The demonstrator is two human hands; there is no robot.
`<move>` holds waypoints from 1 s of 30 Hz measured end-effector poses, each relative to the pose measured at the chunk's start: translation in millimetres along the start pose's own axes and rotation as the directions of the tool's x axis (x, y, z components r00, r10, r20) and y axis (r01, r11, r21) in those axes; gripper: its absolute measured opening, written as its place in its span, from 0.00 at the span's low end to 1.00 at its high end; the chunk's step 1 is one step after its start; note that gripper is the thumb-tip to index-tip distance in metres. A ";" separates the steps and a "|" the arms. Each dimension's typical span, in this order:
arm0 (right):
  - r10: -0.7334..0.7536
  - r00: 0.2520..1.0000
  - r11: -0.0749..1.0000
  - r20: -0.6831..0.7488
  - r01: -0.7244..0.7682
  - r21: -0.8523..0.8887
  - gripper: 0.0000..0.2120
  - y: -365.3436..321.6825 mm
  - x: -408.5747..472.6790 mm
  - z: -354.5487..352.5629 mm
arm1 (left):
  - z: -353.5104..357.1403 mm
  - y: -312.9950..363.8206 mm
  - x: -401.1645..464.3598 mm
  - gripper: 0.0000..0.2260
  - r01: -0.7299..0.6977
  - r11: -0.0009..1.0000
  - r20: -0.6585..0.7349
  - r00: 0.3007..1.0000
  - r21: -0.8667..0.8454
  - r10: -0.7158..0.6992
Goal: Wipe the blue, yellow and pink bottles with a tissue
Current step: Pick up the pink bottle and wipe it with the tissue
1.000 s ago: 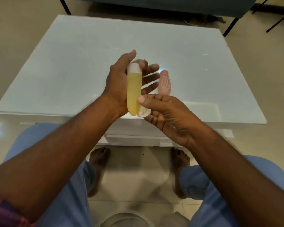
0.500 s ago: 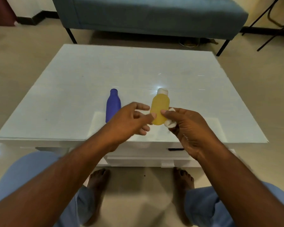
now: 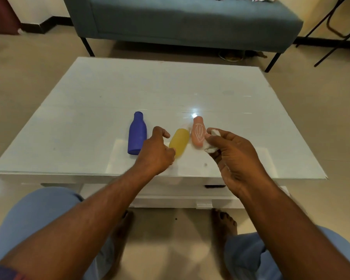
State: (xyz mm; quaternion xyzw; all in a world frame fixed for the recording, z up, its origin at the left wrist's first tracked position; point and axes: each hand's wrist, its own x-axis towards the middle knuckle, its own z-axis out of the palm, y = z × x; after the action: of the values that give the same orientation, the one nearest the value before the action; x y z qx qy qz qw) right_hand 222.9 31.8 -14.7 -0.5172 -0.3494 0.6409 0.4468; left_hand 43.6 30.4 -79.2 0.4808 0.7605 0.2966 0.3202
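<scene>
Three bottles lie side by side on the white table [image 3: 89, 118]: the blue bottle [image 3: 137, 134] at the left, the yellow bottle [image 3: 180, 140] in the middle, the pink bottle [image 3: 198, 131] at the right. My left hand [image 3: 157, 153] hovers at the yellow bottle's near end with loosely curled fingers touching it and the thumb apart from it. Just to the right of the pink bottle, my right hand [image 3: 236, 158] pinches a crumpled white tissue [image 3: 210, 148] between thumb and fingers.
A blue-grey sofa [image 3: 180, 21] on dark legs stands beyond the table's far edge. Black chair legs [image 3: 335, 31] show at the top right. My knees and bare feet are below the table's near edge, where a drawer front shows.
The yellow bottle went from my left hand's grip in the air down onto the table between the blue and pink bottles. My right hand with the tissue drew off to the right.
</scene>
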 end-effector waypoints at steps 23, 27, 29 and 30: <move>-0.041 0.998 0.996 -0.046 0.044 0.071 0.07 -13.0 2.7 -7.5 | 7.9 -12.6 8.9 0.32 -0.330 0.644 0.133 0.933 0.690 0.335; -0.045 0.998 0.996 -0.044 0.048 0.070 0.08 -11.9 4.0 -7.0 | 7.1 -11.5 7.3 0.32 -0.336 0.639 0.144 0.931 0.692 0.334; -0.044 0.998 0.997 -0.041 0.047 0.061 0.08 -11.9 4.1 -7.1 | 6.5 -11.6 7.0 0.32 -0.335 0.641 0.140 0.931 0.691 0.337; -0.044 0.998 0.997 -0.038 0.046 0.059 0.08 -12.3 4.2 -7.2 | 6.1 -11.3 6.3 0.32 -0.337 0.643 0.137 0.930 0.688 0.340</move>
State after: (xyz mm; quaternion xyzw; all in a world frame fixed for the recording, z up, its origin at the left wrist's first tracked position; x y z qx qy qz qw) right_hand 232.2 39.9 -6.6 -0.5073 -0.3333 0.6311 0.4830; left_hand 40.0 33.0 -92.9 0.6984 0.7127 0.0412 0.0507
